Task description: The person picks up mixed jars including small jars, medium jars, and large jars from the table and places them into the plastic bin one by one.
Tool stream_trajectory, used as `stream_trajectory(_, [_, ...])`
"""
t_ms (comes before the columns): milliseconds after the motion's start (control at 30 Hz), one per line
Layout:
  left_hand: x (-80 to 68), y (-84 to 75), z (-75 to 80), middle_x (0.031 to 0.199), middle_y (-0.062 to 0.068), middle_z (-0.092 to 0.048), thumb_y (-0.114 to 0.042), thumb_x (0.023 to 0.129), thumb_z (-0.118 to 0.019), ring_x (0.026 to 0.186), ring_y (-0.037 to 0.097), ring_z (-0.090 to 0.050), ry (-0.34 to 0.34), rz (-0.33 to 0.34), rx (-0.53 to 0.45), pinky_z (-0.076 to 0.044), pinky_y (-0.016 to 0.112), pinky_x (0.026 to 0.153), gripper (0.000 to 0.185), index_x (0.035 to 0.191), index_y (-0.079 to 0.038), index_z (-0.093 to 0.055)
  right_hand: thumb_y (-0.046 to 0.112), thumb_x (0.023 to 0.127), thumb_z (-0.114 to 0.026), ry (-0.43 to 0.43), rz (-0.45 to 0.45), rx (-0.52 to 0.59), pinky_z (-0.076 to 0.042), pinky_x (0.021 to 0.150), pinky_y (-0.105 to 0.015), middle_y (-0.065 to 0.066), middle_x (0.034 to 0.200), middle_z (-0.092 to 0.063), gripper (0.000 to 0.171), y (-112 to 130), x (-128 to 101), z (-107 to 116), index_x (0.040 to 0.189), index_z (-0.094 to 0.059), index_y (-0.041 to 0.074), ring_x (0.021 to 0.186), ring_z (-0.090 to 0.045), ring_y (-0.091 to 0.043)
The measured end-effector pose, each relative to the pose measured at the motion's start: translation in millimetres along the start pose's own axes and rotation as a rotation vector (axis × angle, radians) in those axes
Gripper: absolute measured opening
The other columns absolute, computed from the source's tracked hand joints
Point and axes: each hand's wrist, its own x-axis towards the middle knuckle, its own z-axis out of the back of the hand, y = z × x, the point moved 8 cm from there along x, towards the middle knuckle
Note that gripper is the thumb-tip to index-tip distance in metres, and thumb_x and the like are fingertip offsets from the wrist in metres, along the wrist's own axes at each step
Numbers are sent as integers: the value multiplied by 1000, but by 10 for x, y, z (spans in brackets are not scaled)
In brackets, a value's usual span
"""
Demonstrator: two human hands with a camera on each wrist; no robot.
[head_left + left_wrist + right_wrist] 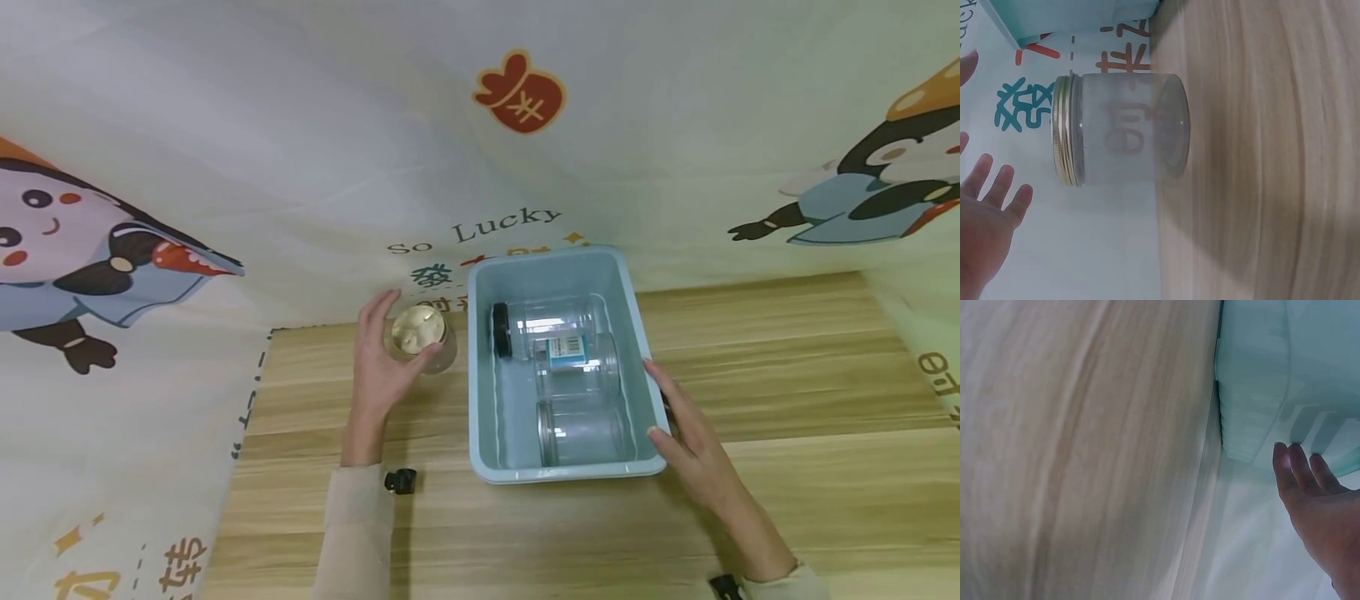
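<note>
Centre-left of the head view: left hand (378, 367) beside a clear jar with a gold lid (420, 337), upright on the wooden table (787, 400). Left wrist view shows fingers (997, 187) spread wide, just apart from the jar, holding nothing. Centre: light blue bin (480, 400) with three clear jars lying inside, one black-lidded (540, 325). Right hand (693, 437) lies relaxed and flat against the bin's right wall.

Pale blue rectangular plastic bin (633, 317); clear glass jar with gold metal lid (420, 333); light striped wood-grain table (787, 375); cartoon-printed white backdrop cloth (225, 125).
</note>
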Motion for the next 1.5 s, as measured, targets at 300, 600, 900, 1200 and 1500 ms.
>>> stream_trajectory(300, [-50, 66, -158, 151, 18, -38, -28, 65, -93, 139, 33, -35, 20, 39, -48, -26, 56, 114, 98, 147, -3, -44, 2, 92, -55, -13, -14, -18, -20, 113, -17, -7, 160, -31, 72, 22, -64, 124, 157, -27, 13, 146, -26, -10])
stream_trajectory(600, [-87, 206, -103, 151, 14, -41, -45, 68, -89, 138, 30, -37, -29, 94, -104, -30, 56, 111, 98, 148, -8, -44, -3, 90, -55, 2, 13, 5, -21, 114, -19, -9, 160, -30, 74, 28, -18, 86, 157, -27, 10, 146, -26, -13])
stream_trajectory(900, [-123, 325, -70, 149, 21, -41, -13, 66, -93, 133, 41, -39, -69, 153, -189, -33, 56, 109, 101, 150, -3, -38, -2, 91, -54, 5, -2, 12, -22, 113, -17, -8, 161, -29, 74, 3, 3, 45, 158, -27, 12, 146, -27, -11])
stream_trajectory(1200, [-181, 303, -68, 150, 27, -38, -3, 69, -89, 134, 45, -38, -69, 248, -260, -32, 60, 109, 100, 151, 1, -33, 0, 92, -54, -4, -3, 14, -20, 114, -19, -9, 160, -30, 71, -2, -10, 21, 157, -27, 12, 146, -26, -11])
stream_trajectory(1500, [-226, 512, -103, 152, 20, -38, -6, 69, -90, 135, 41, -38, -69, 296, -277, -33, 55, 109, 100, 153, -6, -34, 2, 93, -53, -4, -16, 20, -20, 114, -18, -9, 160, -30, 71, -17, -3, -10, 158, -27, 14, 146, -26, -11])
